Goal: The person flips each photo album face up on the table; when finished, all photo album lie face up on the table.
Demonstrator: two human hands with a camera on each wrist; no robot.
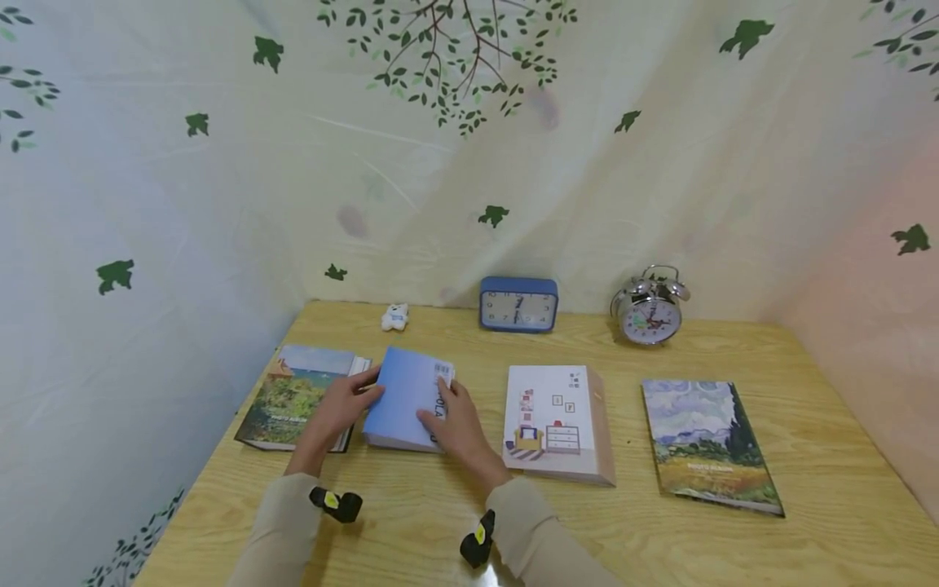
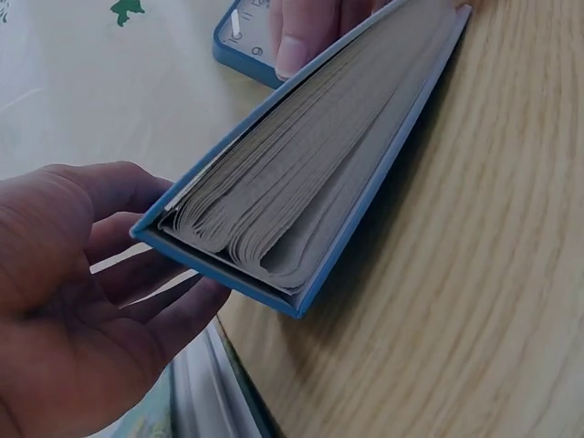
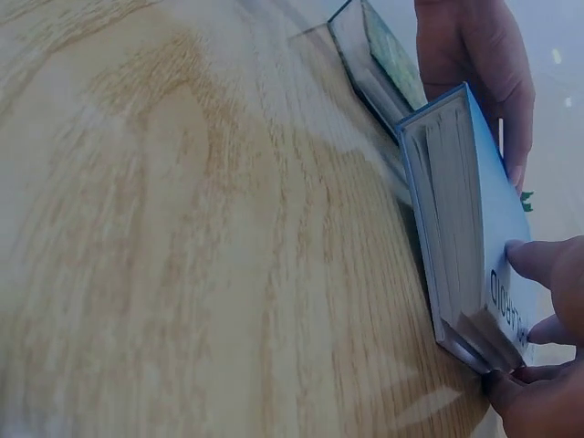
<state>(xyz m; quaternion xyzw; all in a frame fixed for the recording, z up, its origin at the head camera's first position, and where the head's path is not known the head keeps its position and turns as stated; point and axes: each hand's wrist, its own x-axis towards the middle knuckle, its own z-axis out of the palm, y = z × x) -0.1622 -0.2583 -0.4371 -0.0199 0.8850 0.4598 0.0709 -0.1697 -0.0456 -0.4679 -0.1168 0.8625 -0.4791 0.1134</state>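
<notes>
A light blue album (image 1: 405,391) with a barcode and dark lettering lies near the middle-left of the table. My left hand (image 1: 339,412) touches its spine side, fingers loosely extended against the spine (image 2: 219,276) in the left wrist view. On the opposite side, my right hand (image 1: 462,428) grips the edge; its thumb (image 3: 529,257) lies on the cover and its other fingers are at the page edge. The covers are slightly spread at the page side, showing thick pages (image 3: 453,201). Under my left forearm is a landscape-covered photo album (image 1: 311,383), partly hidden.
To the right lie a white album with a furniture drawing (image 1: 539,408) and another painted photo album (image 1: 707,440). Along the back stand a small white figurine (image 1: 394,317), a blue clock (image 1: 518,305) and a silver twin-bell alarm clock (image 1: 649,314). A leaf-patterned curtain (image 1: 411,187) hangs behind.
</notes>
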